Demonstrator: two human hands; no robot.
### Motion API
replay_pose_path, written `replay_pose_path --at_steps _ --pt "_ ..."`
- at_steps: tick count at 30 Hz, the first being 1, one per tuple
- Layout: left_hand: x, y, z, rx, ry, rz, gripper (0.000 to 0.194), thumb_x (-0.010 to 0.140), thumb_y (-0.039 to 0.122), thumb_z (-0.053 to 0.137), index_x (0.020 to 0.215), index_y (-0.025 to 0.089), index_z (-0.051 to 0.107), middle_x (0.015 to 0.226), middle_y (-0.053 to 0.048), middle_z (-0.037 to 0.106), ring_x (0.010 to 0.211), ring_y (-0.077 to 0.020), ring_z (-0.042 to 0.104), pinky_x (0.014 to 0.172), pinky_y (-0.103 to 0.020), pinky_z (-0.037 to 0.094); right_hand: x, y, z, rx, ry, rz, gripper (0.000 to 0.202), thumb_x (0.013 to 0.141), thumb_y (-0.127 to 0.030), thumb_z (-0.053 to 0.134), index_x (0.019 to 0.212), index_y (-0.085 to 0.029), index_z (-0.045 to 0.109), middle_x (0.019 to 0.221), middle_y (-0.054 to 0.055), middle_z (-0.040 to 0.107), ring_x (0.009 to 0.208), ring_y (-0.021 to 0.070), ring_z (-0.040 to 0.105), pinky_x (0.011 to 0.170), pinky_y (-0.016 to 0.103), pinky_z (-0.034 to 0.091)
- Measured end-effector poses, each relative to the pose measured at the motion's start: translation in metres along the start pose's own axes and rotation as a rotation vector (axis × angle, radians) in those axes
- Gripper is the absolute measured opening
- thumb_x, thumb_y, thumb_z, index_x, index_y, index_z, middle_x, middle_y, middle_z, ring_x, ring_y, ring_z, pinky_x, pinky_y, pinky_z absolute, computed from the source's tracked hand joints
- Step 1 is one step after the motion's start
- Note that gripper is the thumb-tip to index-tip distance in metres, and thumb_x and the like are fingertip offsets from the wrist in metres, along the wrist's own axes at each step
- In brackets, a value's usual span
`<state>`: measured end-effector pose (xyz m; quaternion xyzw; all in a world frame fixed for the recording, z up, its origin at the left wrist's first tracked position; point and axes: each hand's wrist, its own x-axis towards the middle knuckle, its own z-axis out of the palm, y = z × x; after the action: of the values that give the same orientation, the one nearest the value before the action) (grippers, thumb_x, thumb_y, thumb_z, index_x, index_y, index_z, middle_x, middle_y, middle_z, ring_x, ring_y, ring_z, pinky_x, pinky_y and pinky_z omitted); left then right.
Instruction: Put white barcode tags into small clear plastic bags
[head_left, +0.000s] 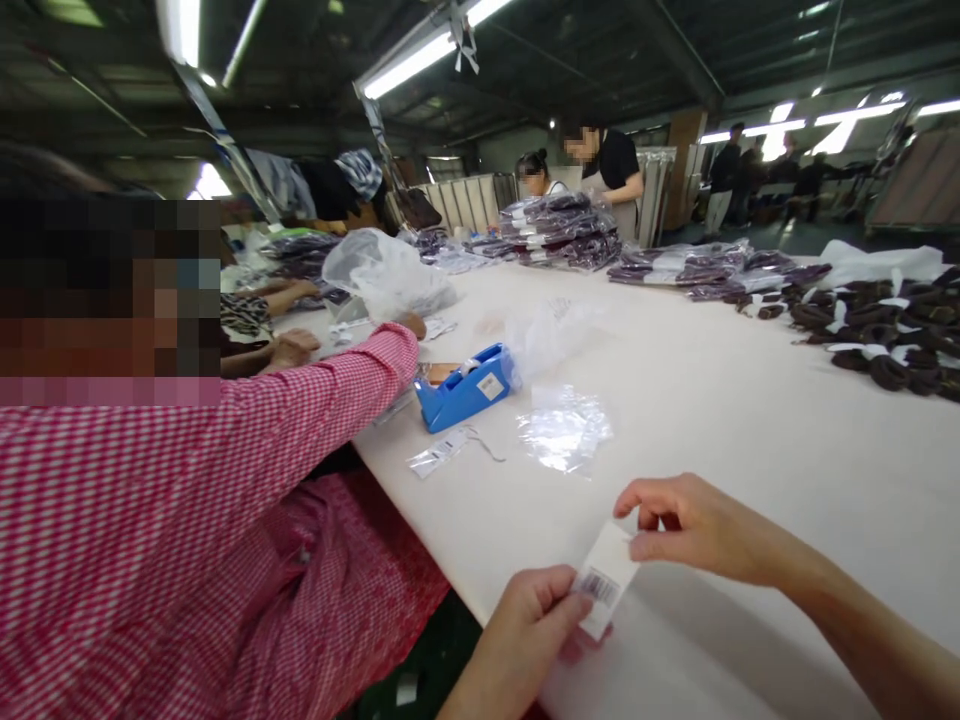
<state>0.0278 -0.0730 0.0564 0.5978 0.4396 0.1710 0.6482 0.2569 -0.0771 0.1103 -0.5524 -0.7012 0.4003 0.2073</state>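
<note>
My left hand (536,625) pinches the lower end of a white barcode tag (606,570) between thumb and fingers, above the near part of the white table. At the tag's upper end, my right hand (679,520) has its fingers curled, with the thumb against the tag's edge. Beyond my hands lies a small pile of clear plastic bags (566,430). Another tag with a string (439,452) rests to its left, in front of a blue tape dispenser (465,388).
A co-worker in a red checked sleeve (315,400) reaches over the table (712,380) from the left. Crumpled clear plastic (386,275) lies past that arm. Bagged dark goods (559,230) are stacked at the back; dark bundles with white bands (892,335) lie right. Other people stand behind.
</note>
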Motion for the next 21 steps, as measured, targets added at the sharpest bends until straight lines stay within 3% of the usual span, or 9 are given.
replay_pose_path --at_steps 3,8,14,21 --pt "-0.001 -0.003 0.000 -0.052 0.032 0.007 0.026 0.081 0.035 0.060 0.073 0.012 0.069 0.069 -0.004 0.069 0.060 -0.0139 0.055 0.059 -0.023 0.040 0.001 0.002 0.002 0.020 0.005 -0.026 0.016 0.083 -0.031 0.059 0.082 -0.019 0.069 0.067 -0.003 0.061 0.060 0.0116 0.049 0.054 0.022 0.035" --pt "-0.001 -0.003 0.004 -0.129 0.062 0.052 0.026 0.081 0.037 0.061 0.071 0.014 0.068 0.068 -0.002 0.066 0.063 -0.0138 0.053 0.059 -0.022 0.037 -0.001 -0.005 0.009 -0.046 0.025 -0.098 0.015 0.084 -0.027 0.058 0.076 -0.019 0.067 0.065 -0.004 0.061 0.060 0.0110 0.049 0.054 0.022 0.034" --pt "0.004 -0.005 0.005 -0.150 0.070 0.076 0.030 0.082 0.040 0.062 0.068 0.014 0.063 0.063 0.003 0.053 0.059 -0.0106 0.044 0.055 -0.021 0.031 0.001 -0.007 0.019 -0.178 0.050 -0.182 0.017 0.089 -0.028 0.056 0.080 -0.021 0.069 0.075 -0.002 0.068 0.068 0.0126 0.059 0.062 0.022 0.037" --pt "0.010 -0.013 0.002 -0.192 0.131 0.098 0.030 0.081 0.042 0.061 0.069 0.015 0.060 0.062 0.003 0.049 0.059 -0.0105 0.040 0.053 -0.022 0.028 0.001 -0.005 0.049 -0.458 0.100 -0.254 0.032 0.097 -0.026 0.037 0.086 -0.024 0.068 0.080 0.002 0.065 0.069 0.0153 0.063 0.062 0.026 0.042"
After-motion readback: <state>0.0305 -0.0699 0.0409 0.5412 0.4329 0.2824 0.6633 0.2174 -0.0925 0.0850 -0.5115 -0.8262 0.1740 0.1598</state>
